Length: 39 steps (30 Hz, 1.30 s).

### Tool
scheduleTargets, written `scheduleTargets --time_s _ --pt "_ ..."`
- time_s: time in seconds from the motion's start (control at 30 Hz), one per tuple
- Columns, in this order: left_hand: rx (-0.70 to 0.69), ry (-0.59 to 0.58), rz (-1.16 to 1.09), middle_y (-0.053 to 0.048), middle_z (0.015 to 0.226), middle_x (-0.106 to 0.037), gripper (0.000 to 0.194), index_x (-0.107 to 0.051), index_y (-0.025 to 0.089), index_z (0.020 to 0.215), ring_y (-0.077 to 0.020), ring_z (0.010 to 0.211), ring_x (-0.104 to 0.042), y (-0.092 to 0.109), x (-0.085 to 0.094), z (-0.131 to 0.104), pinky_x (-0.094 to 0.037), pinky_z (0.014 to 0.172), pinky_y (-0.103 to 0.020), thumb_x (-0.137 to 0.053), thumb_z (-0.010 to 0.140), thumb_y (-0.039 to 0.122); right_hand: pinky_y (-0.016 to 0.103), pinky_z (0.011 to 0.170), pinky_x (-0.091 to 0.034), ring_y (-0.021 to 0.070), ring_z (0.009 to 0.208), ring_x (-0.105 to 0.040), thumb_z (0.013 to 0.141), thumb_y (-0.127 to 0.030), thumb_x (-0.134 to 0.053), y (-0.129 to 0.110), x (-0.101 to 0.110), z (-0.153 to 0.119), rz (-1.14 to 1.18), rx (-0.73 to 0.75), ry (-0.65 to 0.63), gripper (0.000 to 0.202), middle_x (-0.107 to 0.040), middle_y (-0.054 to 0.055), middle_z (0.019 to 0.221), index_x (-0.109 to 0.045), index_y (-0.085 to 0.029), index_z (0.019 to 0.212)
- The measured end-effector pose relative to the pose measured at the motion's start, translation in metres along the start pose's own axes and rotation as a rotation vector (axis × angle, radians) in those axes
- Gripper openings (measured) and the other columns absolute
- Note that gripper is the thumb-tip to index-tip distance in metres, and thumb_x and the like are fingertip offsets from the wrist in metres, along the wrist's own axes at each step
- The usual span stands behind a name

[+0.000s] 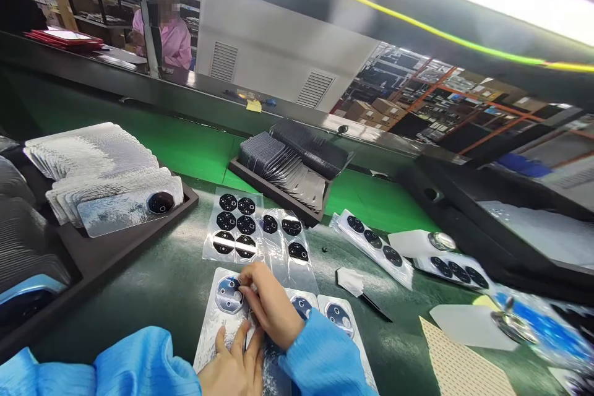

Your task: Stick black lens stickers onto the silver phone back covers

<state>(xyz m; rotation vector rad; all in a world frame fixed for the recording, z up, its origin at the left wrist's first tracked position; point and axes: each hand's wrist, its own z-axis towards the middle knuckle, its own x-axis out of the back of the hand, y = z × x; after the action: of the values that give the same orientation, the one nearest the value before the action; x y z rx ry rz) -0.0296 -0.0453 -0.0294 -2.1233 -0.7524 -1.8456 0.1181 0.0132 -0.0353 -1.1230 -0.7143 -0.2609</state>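
Note:
My left hand [232,364] lies with its fingers spread on a silvery phone back cover [211,322], pressing it to the table. At the cover's upper right, my right hand [271,306] has thumb and forefinger pinched together by the octagonal camera plate [229,294]. What is between those fingertips is too small to make out. More silvery covers lie to the right, partly behind my right hand and sleeve, one with its own camera plate [339,318] showing. Just beyond stands a clear sheet [211,247] bearing several black octagonal lens pieces [245,223].
A dark tray [183,204] at left holds stacked covers [102,161]. Another tray [278,193] at the back holds dark panels. To the right are bagged lens pieces [372,239], a dark-handled tool [375,308] and a perforated beige sheet [464,359]. A person in pink [176,43] sits beyond.

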Motion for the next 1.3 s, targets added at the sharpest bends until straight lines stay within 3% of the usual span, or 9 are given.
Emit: scheduleTargets --time_s 0.1,0.23,0.67,0.83,0.97,1.1,1.3 --pt "0.012 0.053 0.030 -0.020 0.130 -0.057 0.036 -0.059 0.010 0.127 -0.0343 0.118 -0.057 0.002 -0.008 0.001 -0.053 0.081 -0.051 -0.037 0.099 0.018 0.033 0.078 -0.046 0.0189 0.088 -0.052 0.084 -0.005 -0.052 -0.003 0.002 0.009 0.024 -0.083 0.018 0.029 -0.055 0.005 0.099 -0.048 -0.021 0.107" --pt "0.040 0.074 0.019 -0.018 0.129 -0.059 0.035 -0.060 0.013 0.126 -0.0336 0.118 -0.057 0.002 -0.013 0.001 -0.053 0.082 -0.050 -0.037 0.099 0.019 0.033 0.076 -0.047 0.0190 0.087 -0.054 0.078 -0.001 -0.055 -0.004 -0.001 0.015 0.030 -0.162 -0.034 0.032 -0.057 0.004 0.095 -0.050 -0.020 0.102" --pt "0.065 0.025 -0.053 -0.017 0.134 -0.053 0.039 -0.059 0.011 0.126 -0.0330 0.119 -0.057 0.002 -0.009 0.004 -0.051 0.086 -0.050 -0.030 0.101 0.019 0.031 0.071 -0.047 0.0179 0.080 -0.056 0.077 -0.002 -0.053 -0.003 -0.005 0.024 -0.022 -0.136 -0.103 0.028 -0.061 0.002 0.087 -0.051 -0.022 0.097" --pt "0.013 -0.052 -0.086 -0.020 0.136 -0.050 0.040 -0.055 0.008 0.130 -0.0341 0.124 -0.052 -0.001 0.000 0.003 -0.052 0.087 -0.052 -0.029 0.101 0.019 0.030 0.071 -0.046 0.0175 0.081 -0.055 0.083 -0.003 -0.045 -0.002 -0.005 0.025 -0.025 -0.065 -0.124 0.023 -0.060 0.002 0.085 -0.051 -0.022 0.096" --pt "0.011 -0.027 -0.046 -0.021 0.134 -0.053 0.037 -0.055 0.009 0.130 -0.0333 0.124 -0.052 0.000 -0.003 0.003 -0.051 0.086 -0.052 -0.034 0.100 0.016 0.030 0.073 -0.047 0.0176 0.083 -0.054 0.095 -0.014 -0.039 0.005 0.003 0.018 0.031 0.135 -0.182 0.017 -0.061 0.004 0.088 -0.054 -0.023 0.095" --pt "0.003 -0.009 -0.019 -0.021 0.133 -0.055 0.037 -0.055 0.011 0.130 -0.0327 0.120 -0.055 0.001 -0.008 0.003 -0.051 0.084 -0.051 -0.037 0.098 0.016 0.030 0.071 -0.046 0.0176 0.079 -0.052 0.102 -0.025 -0.026 0.010 0.012 0.012 0.002 0.290 -0.202 0.035 -0.059 0.007 0.086 -0.059 -0.022 0.092" --pt "0.016 0.041 -0.015 -0.018 0.134 -0.056 0.042 -0.054 0.016 0.132 -0.0309 0.121 -0.053 0.002 -0.014 0.000 -0.047 0.087 -0.048 -0.043 0.092 0.010 0.029 0.070 -0.046 0.0180 0.080 -0.052 0.103 -0.034 -0.016 0.009 0.024 0.009 -0.020 0.286 -0.206 0.051 -0.060 0.008 0.086 -0.062 -0.023 0.086"
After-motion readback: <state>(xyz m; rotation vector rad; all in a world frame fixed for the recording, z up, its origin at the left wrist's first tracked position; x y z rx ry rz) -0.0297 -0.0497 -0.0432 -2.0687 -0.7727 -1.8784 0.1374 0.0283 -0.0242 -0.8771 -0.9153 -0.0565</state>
